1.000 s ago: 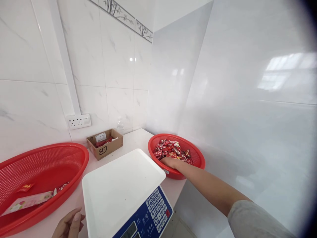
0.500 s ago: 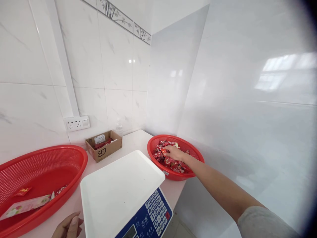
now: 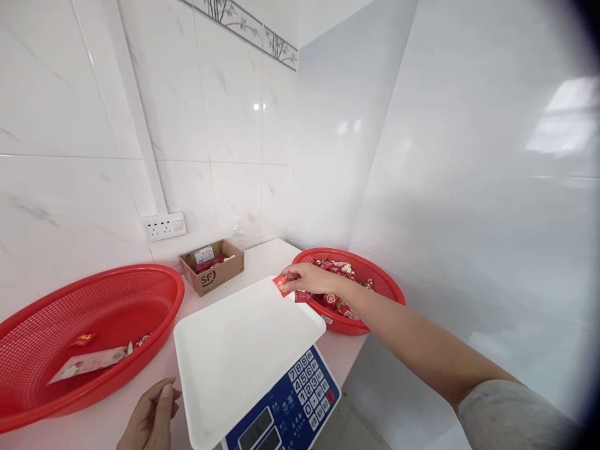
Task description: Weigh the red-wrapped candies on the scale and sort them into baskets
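Observation:
My right hand [image 3: 307,278] is closed on a small red packet [image 3: 282,285] with yellow print, held over the far right corner of the scale's white tray [image 3: 234,350]. Just below the fingers another red wrapped piece [image 3: 302,296] shows; whether I hold it too, I cannot tell. Behind the wrist stands a red oval basket [image 3: 391,287] with many red wrapped sweets [image 3: 335,303]. Beside the tray's left edge is my left hand [image 3: 152,412], its fingers curled against the thumb and nothing visible in them.
The scale's blue keypad panel [image 3: 285,406] faces me. A larger red basket [image 3: 159,278] on the left holds a pink floral packet [image 3: 89,364], a red packet [image 3: 84,339] and wrapped pieces. A cardboard box [image 3: 220,275] and a clear bottle [image 3: 239,236] stand by the tiled wall.
My right hand has come out of the sweets basket and moved left to the scale tray, carrying the red packet. The left hand stays by the tray; the view has shifted slightly.

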Tool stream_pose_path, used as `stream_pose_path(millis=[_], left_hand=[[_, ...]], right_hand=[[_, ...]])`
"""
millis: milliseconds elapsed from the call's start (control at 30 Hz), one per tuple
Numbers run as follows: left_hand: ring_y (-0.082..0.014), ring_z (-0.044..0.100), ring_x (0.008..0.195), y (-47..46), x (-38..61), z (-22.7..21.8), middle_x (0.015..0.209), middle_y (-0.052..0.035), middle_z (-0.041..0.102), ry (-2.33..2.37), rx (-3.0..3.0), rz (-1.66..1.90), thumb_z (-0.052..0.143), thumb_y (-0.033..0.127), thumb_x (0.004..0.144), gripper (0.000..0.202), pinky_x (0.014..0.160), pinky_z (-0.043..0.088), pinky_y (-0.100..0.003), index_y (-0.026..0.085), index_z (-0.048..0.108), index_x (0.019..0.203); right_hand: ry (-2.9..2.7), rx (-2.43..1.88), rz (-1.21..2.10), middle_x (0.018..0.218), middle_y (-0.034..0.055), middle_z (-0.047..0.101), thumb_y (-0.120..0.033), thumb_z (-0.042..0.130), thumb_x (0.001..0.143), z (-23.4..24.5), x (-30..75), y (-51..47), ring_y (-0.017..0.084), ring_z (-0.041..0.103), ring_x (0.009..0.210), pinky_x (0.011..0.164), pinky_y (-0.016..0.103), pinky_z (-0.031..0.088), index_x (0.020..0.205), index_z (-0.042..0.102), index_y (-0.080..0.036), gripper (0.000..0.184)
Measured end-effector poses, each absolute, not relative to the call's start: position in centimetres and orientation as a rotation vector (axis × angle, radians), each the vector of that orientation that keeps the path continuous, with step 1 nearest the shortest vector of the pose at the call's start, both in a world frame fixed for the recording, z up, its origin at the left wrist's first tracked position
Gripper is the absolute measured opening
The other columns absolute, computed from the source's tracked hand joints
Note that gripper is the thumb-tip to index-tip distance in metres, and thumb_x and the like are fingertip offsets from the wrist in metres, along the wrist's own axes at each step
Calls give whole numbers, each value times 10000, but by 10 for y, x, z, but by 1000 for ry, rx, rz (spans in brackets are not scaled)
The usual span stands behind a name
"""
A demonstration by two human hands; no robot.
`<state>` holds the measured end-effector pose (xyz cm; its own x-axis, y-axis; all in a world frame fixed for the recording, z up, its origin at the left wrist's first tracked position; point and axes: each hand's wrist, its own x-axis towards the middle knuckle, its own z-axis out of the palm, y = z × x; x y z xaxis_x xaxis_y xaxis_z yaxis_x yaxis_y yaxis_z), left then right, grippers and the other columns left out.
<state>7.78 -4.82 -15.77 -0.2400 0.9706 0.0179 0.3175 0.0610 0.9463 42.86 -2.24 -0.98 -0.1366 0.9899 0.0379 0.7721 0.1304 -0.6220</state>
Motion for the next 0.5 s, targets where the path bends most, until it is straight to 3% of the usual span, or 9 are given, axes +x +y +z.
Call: stream_pose_path(millis=[133, 400, 500], left_hand=[[-219, 622, 718, -51, 75, -149, 815, -44, 647, 1631, 1361, 1198, 463, 747, 588, 643, 707, 494, -362, 203, 589, 906], [-216, 628, 716, -48, 71, -158, 811, -45, 657, 1614, 1386, 1197, 465, 707, 655, 600, 681, 498, -353, 197, 599, 941], [-225, 636, 743, -44, 70, -166, 869, -51, 667, 1615, 1350, 1170, 473, 700, 650, 597, 676, 501, -348, 204, 600, 957]], right_hand=[[-2002, -1635, 740, 1013, 24, 649, -325, 573, 795, -18, 408, -12, 136, 610, 824, 674, 219, 473, 1116, 566, -207, 342], [-1859, -1944, 422, 1193, 98, 590, -192, 428, 870, -39, 464, -1, 211, 542, 1085, 935, 322, 387, 1178, 549, -171, 331], [-1865, -2090, 393, 1217, 115, 575, -150, 525, 801, -52, 496, -7, 252, 523, 1119, 958, 346, 368, 1176, 566, -161, 377]])
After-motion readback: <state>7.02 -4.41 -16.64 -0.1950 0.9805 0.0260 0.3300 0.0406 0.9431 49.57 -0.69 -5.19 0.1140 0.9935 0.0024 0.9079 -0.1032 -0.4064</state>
